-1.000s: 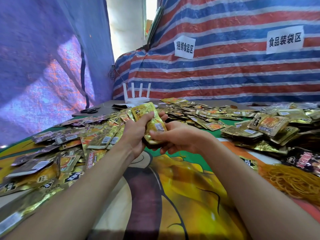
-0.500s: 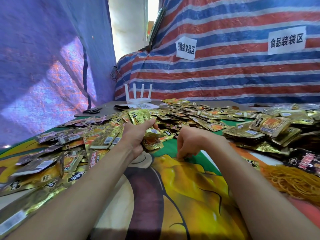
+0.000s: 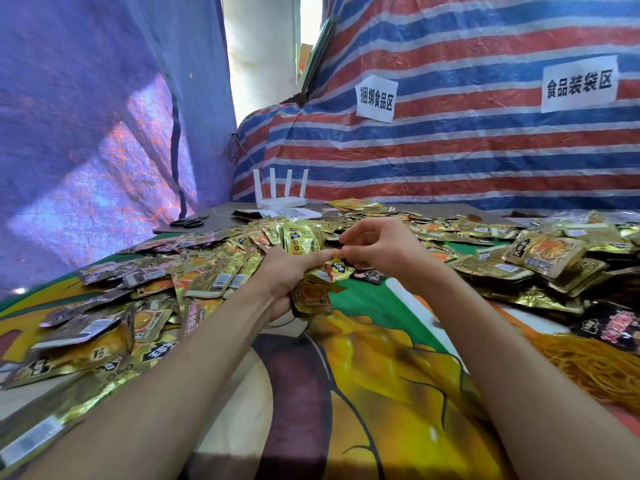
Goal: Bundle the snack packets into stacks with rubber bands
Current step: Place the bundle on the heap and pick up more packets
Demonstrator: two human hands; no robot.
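- The loose packets (image 3: 114,327) lie heaped on the table to my left. They are mostly gold foil and overlap every way. I would draw from the near edge of that heap so nothing slides.
- My left hand (image 3: 285,275) has its fingers curled round a small stack (image 3: 311,299), over the printed mat (image 3: 381,393). I judge the stack untidy: the packets fan out at the bottom, so their edges want squaring before any band goes on.
- My right hand (image 3: 381,251) pinches a single packet (image 3: 341,269) by its top edge, close against the left thumb and right at the stack. As I read it, the step is adding that packet. It should lie flat, facing the same way as the others, and then be clamped under the left thumb.
- The rubber bands (image 3: 588,368) sit in an orange tangle at far right, well apart from both hands. I would free the right hand fully before reaching, and pull out one band rather than a clump.
- White barcode stickers (image 3: 220,280) show on the left-hand packets, with digits too small to read. The black brand marks on the foil are not legible to me either.
- A QR-code sheet (image 3: 291,213) lies at the back of the table, beside the white router (image 3: 280,197).
- The left wall sign (image 3: 375,98) reads 捆绑食品区, and the right wall sign (image 3: 578,84) reads 食品装袋区.
- A dark packet (image 3: 620,327) at far right carries pink lettering I cannot make out.
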